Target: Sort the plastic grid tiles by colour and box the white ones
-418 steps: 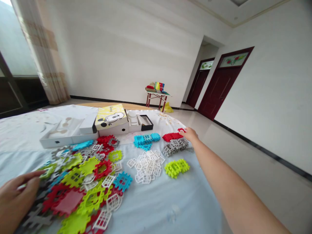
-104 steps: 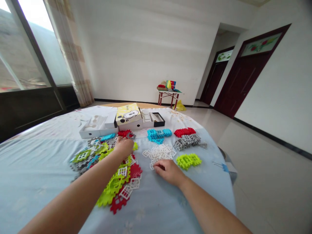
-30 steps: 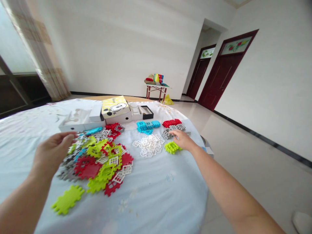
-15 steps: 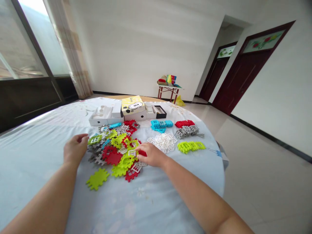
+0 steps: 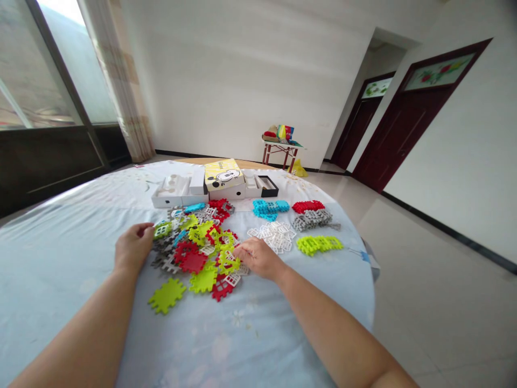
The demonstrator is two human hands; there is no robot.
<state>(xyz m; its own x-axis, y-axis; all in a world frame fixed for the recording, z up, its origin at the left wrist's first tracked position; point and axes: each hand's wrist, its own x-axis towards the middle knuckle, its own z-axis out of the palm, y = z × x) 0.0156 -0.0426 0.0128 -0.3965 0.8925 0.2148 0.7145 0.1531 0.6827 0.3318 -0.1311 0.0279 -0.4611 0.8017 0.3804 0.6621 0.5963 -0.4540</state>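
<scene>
My right hand [image 5: 258, 257] is closed at the right side of a heap of plastic building tiles. Its fingertips pinch a lime green building tile [image 5: 229, 262] with an opening in its middle. At the heap's left edge, my left hand [image 5: 134, 248] has curled fingers against a lime green window tile [image 5: 162, 230] with a white frame in it. Between the hands lie red tiles [image 5: 191, 260], grey tiles [image 5: 166, 258] and a solid lime green tile [image 5: 204, 277]. Another solid lime green tile [image 5: 167, 296] lies apart, nearer me.
To the right are sorted groups: blue tiles [image 5: 270, 208], white window frames [image 5: 277, 236], red tiles [image 5: 308, 206], grey tiles [image 5: 313, 220] and lime green tiles [image 5: 320, 244]. A yellow cartoon box [image 5: 224, 179] and white trays [image 5: 177, 200] stand behind. The cloth-covered table [image 5: 258, 345] has a rounded right edge.
My right hand has drawn the lime green tile with the opening rightward off the heap, uncovering the solid lime green tile. My left hand has moved slightly right; the view has shifted a little.
</scene>
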